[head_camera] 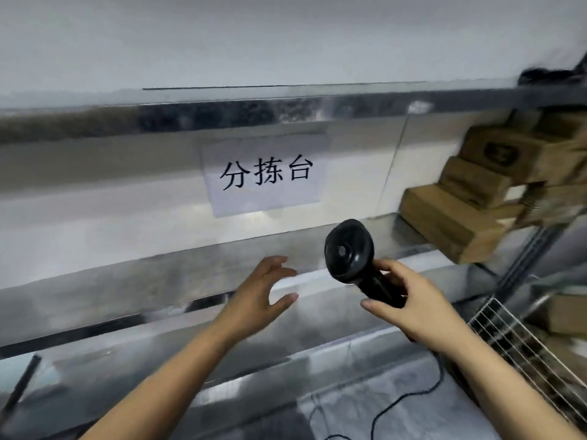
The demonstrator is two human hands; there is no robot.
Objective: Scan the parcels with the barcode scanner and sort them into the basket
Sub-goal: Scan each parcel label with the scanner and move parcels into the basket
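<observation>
The right hand (413, 309) grips the smooth black plastic handle of the barcode scanner (349, 252), its round head raised above the shiny sheet-metal desk (127, 281); a thin black cable (413, 398) trails below. The left hand (260, 290) is released, fingers spread, holding nothing. A white paper sign (263, 176) reads 分拣台. Brown cardboard parcels (454, 223) stack stepwise at right, above a white wire basket (514, 338)
</observation>
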